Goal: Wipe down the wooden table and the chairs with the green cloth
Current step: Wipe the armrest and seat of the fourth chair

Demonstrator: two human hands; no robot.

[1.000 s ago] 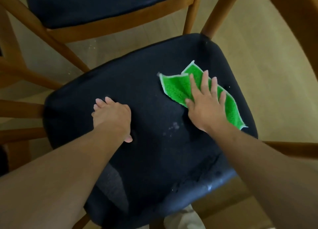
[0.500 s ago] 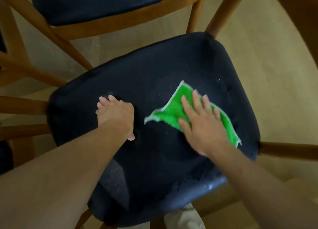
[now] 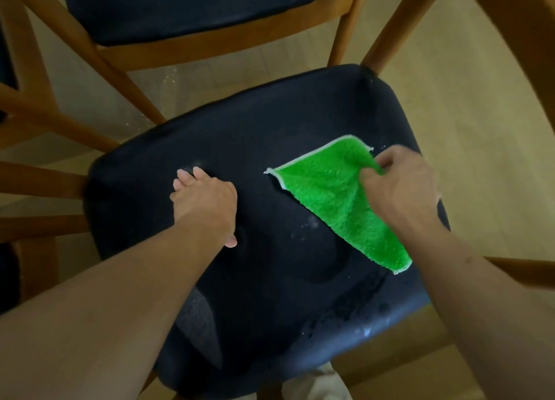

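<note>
- Right, the right hand [image 3: 402, 186] has the green cloth [image 3: 336, 198] pinched at its far corner, fingers curled tight round the fabric, and the cloth hangs in a slanted sheet over the right half of the near chair seat [image 3: 270, 279].
- No brand, label or lettering can be read on anything here.
- The cloth is fluffy, looped terry, bright green, with a pale stitched edging along its upper sides; its low corner [image 3: 399, 267] points down towards the seat's right edge.
- Left hand [image 3: 207, 201] lies on the seat, left of the cloth and apart from it; fingers bent a little, thumb tip down on the padding, holding nothing.
- The seat is a dark navy padded cushion with rounded corners, dimpled in the middle; pale specks sit near the centre and a worn, flaky patch [image 3: 354, 312] runs along the front right edge.
- Count: two dark-cushioned chairs, the near one and a second chair [image 3: 210, 42] beyond it, both on warm-brown wooden frames; one cloth; two bare forearms.
- Below is light wooden flooring [image 3: 465, 114].
</note>
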